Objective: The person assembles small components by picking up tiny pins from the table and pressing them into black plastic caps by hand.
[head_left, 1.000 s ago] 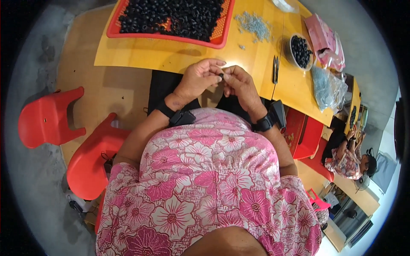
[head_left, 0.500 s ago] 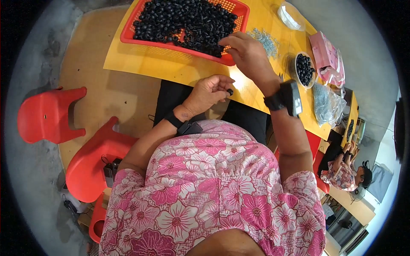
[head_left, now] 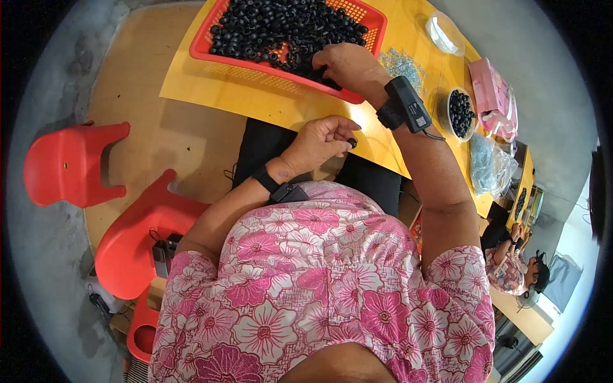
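My left hand [head_left: 319, 143] is just off the near edge of the yellow table [head_left: 211, 96], its thumb and fingers closed on a small black round part [head_left: 352, 143]. My right hand [head_left: 351, 67] reaches over the near right side of a red plastic basket [head_left: 255, 66], which holds a heap of small black round parts [head_left: 274, 29]. Its fingers curl down at the edge of the heap. The fingertips are partly hidden, so what they grip, if anything, does not show. Both wrists wear black straps with a small device.
Right of the basket lie a pile of small clear pieces [head_left: 402, 67], a bowl of black parts [head_left: 460, 115], a clear plastic container [head_left: 445, 33], a pink bag [head_left: 490, 96] and a clear plastic bag [head_left: 488, 163]. Red chairs [head_left: 76, 165] stand left. Another person [head_left: 517, 265] sits far right.
My right hand has moved left, further over the black parts in the basket. The left hand keeps the black part and has shifted slightly right. The whole view has shifted a little.
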Demonstrator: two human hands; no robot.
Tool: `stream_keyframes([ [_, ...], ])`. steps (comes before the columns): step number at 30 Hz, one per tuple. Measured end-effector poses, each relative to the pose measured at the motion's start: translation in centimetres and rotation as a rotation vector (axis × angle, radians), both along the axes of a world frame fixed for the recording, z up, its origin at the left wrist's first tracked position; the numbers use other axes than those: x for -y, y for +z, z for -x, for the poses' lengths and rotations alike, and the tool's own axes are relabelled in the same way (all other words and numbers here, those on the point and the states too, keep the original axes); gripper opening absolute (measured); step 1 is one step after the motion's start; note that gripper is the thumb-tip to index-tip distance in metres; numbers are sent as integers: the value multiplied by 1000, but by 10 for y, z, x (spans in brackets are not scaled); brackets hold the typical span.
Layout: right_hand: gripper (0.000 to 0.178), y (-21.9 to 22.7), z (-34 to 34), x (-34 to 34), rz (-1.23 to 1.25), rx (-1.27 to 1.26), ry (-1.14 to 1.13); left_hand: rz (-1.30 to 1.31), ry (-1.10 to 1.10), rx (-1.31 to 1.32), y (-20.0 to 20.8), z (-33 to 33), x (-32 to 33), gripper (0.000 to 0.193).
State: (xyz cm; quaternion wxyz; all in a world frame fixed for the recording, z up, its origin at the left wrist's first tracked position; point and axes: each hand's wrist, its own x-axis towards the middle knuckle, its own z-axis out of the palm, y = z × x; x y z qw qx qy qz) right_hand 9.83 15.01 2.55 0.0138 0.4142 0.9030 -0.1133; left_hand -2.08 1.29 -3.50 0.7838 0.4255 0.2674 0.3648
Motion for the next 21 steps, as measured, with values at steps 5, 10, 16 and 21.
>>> stream_keyframes([
  [5,20,0,-4,-3,-13,17,51,-15,4,1,4,0,0,34],
  [10,19,6,-8,-1,-74,7,74,-11,52,-73,10,-3,4,29],
  [16,12,35,-30,50,-11,-592,-145,21,87,1,4,0,12,33],
  [21,9,31,-54,116,552,-1227,-428,126,99,127,6,10,18,31],
])
